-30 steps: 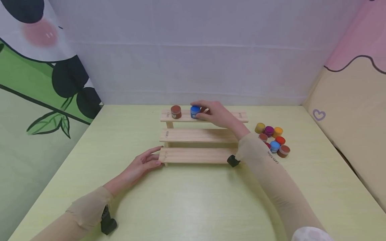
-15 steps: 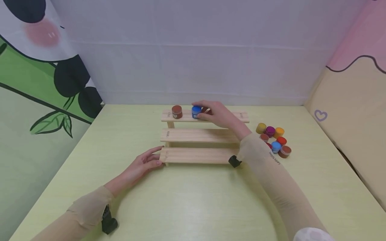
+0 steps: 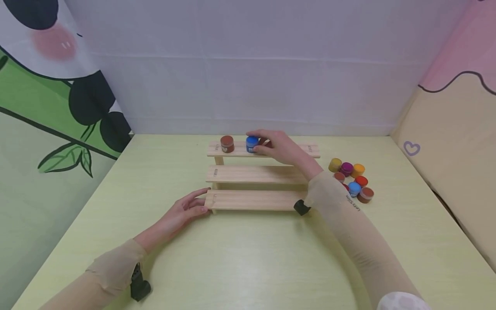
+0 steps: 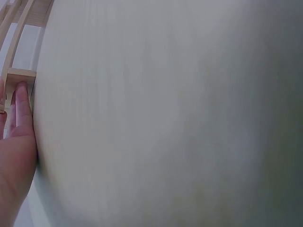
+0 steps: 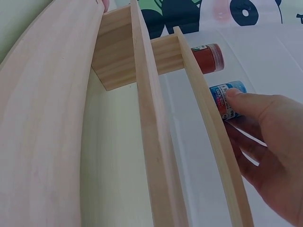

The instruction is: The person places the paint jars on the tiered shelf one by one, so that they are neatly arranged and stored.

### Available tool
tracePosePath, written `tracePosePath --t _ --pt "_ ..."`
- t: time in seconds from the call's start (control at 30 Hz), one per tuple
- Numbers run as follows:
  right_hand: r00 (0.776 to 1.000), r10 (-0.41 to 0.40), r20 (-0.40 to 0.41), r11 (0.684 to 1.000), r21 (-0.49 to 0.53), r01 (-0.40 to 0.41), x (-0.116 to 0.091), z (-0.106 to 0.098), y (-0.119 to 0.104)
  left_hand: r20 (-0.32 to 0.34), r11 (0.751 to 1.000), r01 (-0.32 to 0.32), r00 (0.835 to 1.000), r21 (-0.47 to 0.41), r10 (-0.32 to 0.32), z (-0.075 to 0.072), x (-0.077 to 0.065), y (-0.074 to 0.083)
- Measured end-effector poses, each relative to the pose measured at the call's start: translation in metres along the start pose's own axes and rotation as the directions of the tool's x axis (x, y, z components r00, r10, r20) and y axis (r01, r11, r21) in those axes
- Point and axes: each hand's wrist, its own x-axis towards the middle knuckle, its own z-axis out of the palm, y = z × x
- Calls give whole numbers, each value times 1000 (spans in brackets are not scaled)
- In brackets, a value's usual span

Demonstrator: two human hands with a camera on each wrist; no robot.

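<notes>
On the top step of a three-step wooden rack (image 3: pixel 255 199), my right hand (image 3: pixel 280 146) pinches a small blue paint jar (image 3: pixel 251 144) between thumb and fingers. In the right wrist view the thumb lies on the lid side of the blue jar (image 5: pixel 228 98). A brown paint jar (image 3: pixel 227 144) stands just left of it on the same step. My left hand (image 3: pixel 182 214) touches the left end of the rack's lowest step, its fingers fairly straight. Its fingertips reach the rack's end piece (image 4: pixel 21 73) in the left wrist view.
Several more paint jars cluster right of the rack, among them a yellow-brown jar (image 3: pixel 335 165), a purple jar (image 3: pixel 346 168), an orange jar (image 3: pixel 358 170) and a light blue jar (image 3: pixel 354 188). My right sleeve partly covers this group. A pale cloth wall (image 3: pixel 248 94) stands behind the table.
</notes>
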Motion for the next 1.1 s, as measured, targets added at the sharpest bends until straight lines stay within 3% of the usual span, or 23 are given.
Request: tracePosePath --t 0.37,0.63,0.9,1.1 --pt "1000 -9 4 1000 15 9 -5 0 -1 -5 1000 9 1000 -3 -9 1 0 -1" --pt "997 -1 -75 1000 -19 0 -23 -10 -2 -7 1000 6 1000 2 -6 0 0 -1" --pt "985 -92 -148 990 -117 75 -44 -27 3 -14 1000 23 1000 13 -23 2 0 1" --pt "958 -164 -236 976 -179 123 -60 -43 6 2 1000 2 1000 1 -2 2 3 -1"
